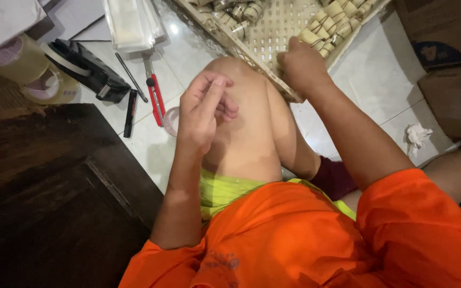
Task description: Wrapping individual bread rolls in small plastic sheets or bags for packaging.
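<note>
My left hand (205,109) hovers over my raised knee (241,80), fingers loosely curled together, with nothing visible in it. My right hand (301,65) reaches into a pale perforated plastic basket (265,32) that rests against the knee; its fingers are curled down among small folded leaf-wrapped packets (329,24) lying in the basket. Whether it grips a packet is hidden by the back of the hand. More packets (241,10) lie at the basket's far side.
On the white tiled floor to the left lie a red-handled cutter (155,93), a black pen (130,109), a black tape dispenser (89,69), tape rolls (25,66) and clear plastic bags (132,21). A dark wooden surface (49,192) is at lower left. Crumpled tissue (416,136) and cardboard boxes (444,32) sit right.
</note>
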